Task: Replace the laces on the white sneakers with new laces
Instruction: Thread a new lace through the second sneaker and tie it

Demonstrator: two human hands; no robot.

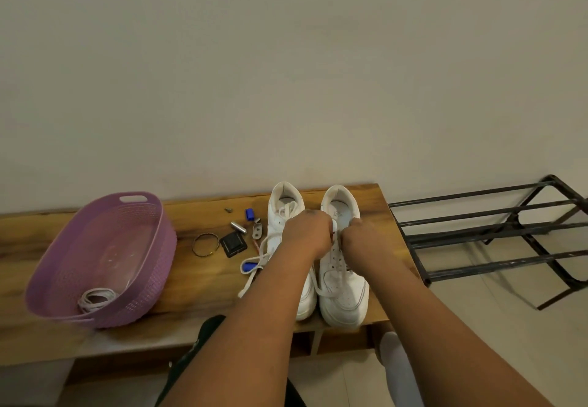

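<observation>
Both hands, left hand [307, 231] and right hand [358, 235], are pinching lace at the top eyelets of the right sneaker [343, 279]. I'd pull evenly, keeping the lace flat. Spare laces [95, 298] sit in the purple basket [152, 247], well left of that sneaker.

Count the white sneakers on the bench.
2. The left sneaker stands partly behind the left hand; the right sneaker stands beside it, under the right hand. None seems hidden.

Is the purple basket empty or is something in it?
Not empty: the purple basket holds a coiled white lace at its near end.
</observation>
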